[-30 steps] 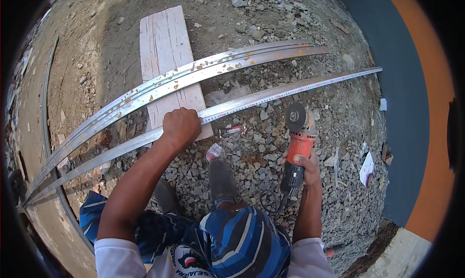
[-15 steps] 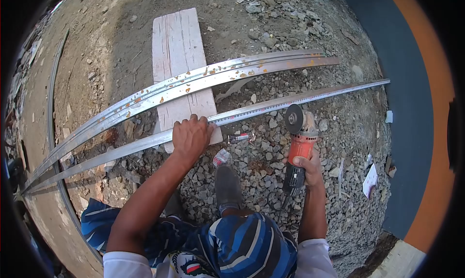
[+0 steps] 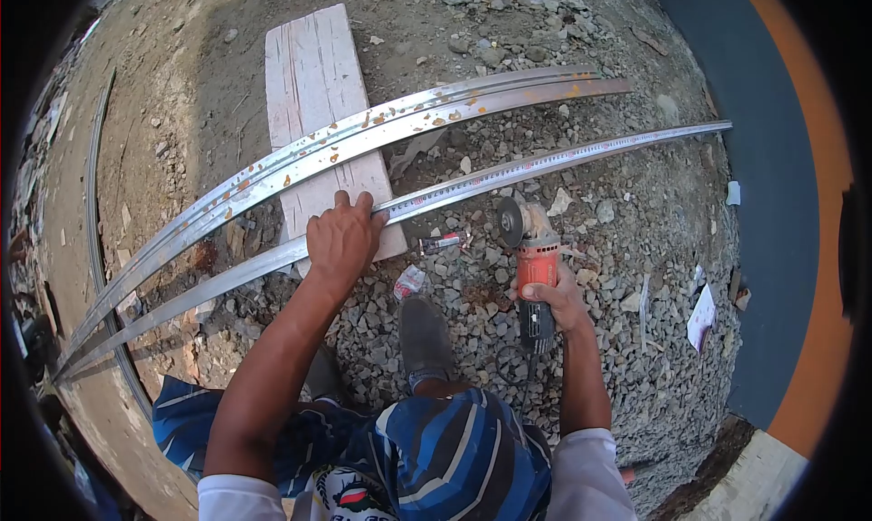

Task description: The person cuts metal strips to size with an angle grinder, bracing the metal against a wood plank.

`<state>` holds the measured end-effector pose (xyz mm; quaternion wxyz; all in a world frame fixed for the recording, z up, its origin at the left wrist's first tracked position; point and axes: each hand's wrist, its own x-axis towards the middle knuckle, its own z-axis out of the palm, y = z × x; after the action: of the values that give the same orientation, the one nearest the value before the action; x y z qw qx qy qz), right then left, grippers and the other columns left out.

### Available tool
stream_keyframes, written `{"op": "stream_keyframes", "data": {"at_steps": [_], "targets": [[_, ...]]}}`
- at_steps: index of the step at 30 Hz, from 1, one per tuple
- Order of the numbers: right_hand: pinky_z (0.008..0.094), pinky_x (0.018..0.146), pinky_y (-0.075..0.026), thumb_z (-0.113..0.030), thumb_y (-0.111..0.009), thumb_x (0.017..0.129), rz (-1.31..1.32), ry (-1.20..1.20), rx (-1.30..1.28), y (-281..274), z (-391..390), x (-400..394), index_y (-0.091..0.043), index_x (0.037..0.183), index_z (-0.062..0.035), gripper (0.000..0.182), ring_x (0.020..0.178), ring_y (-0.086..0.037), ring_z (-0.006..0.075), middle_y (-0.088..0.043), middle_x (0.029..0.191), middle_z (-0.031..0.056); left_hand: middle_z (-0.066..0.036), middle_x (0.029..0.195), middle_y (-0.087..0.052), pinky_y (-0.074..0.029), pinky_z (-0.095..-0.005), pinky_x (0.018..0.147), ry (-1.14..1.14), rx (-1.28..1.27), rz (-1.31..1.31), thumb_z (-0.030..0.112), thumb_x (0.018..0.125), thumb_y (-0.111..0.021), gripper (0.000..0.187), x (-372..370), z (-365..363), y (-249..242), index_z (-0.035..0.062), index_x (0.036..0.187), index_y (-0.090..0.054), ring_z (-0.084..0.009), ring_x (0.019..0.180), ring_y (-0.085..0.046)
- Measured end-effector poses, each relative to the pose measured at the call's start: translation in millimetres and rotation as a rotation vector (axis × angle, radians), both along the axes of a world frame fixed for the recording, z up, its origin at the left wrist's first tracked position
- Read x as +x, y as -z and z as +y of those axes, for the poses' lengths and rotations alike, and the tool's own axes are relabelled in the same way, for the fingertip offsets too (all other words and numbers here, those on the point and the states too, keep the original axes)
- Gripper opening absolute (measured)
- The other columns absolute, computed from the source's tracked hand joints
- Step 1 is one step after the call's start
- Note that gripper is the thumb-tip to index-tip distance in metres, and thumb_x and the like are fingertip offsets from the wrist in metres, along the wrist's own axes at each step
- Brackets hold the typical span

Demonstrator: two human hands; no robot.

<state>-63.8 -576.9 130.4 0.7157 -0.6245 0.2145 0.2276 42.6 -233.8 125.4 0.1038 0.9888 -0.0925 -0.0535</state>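
Observation:
My left hand [image 3: 343, 241] is wrapped over a long silver metal bar [image 3: 232, 271], pressing it against a whitish wooden board [image 3: 313, 76]. A measuring tape [image 3: 490, 178] is stretched along the bar's right part, its near end by my fingertips. In my right hand [image 3: 559, 301] is an angle grinder [image 3: 537, 268], red and black, held by its body. Its disc [image 3: 510, 222] points up and to the left, just below the bar and apart from it. Whether the disc spins cannot be seen.
Two more metal bars [image 3: 391, 135], spotted with orange-brown, lie across the board further off. Gravel [image 3: 627, 248] covers the ground, with a small packet [image 3: 440, 242] and a crumpled wrapper [image 3: 410, 281]. A dark grey and orange surface [image 3: 772, 158] borders the right.
The grinder has shifted left and a little away from the bar, still in my right hand. My left hand keeps its place on the bar; the whole view has shifted slightly.

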Motion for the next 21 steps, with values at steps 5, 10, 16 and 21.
{"op": "stream_keyframes", "data": {"at_steps": [5,10,16,21], "targets": [[0.0323,0.078,-0.056,-0.016,-0.083,0.070,0.051,-0.039,-0.029,19.0,-10.0,6.6,-0.057,0.125,0.0014,0.063,0.088,-0.069,0.0171,-0.068,0.100,0.0093,-0.017,0.085,-0.065,-0.054,-0.0482,0.060,-0.019,0.021,0.007,0.033,0.089,-0.073,0.029,-1.8,-3.2,2.0,0.0060,0.094,-0.066,-0.0370,0.071,-0.069],[0.0309,0.077,-0.055,-0.020,-0.085,0.069,0.027,-0.131,-0.048,20.2,-17.5,18.7,-0.058,0.124,0.0000,0.064,0.086,-0.066,0.0147,-0.066,0.099,0.0062,-0.017,0.092,-0.067,-0.055,-0.0487,0.066,-0.061,0.041,0.093,0.032,0.090,-0.071,0.025,-2.1,-3.4,-5.2,0.0091,0.100,-0.069,-0.0357,0.077,-0.071],[0.0299,0.076,-0.053,-0.024,-0.088,0.068,0.001,-0.188,-0.184,12.2,-13.6,31.7,-0.060,0.121,-0.0007,0.064,0.083,-0.063,0.0138,-0.064,0.097,0.0032,-0.014,0.091,-0.066,-0.052,-0.0473,0.071,-0.069,0.034,0.063,0.032,0.091,-0.069,0.023,-8.7,-4.1,0.3,0.0096,0.097,-0.070,-0.0343,0.079,-0.070],[0.0298,0.075,-0.053,-0.023,-0.088,0.069,0.004,-0.183,-0.224,15.1,-10.5,36.0,-0.060,0.120,-0.0015,0.063,0.084,-0.062,0.0129,-0.063,0.098,0.0025,-0.012,0.090,-0.065,-0.050,-0.0471,0.075,-0.084,0.040,0.014,0.031,0.092,-0.067,0.022,-17.0,-5.0,-0.6,0.0092,0.094,-0.069,-0.0339,0.082,-0.069]]}}
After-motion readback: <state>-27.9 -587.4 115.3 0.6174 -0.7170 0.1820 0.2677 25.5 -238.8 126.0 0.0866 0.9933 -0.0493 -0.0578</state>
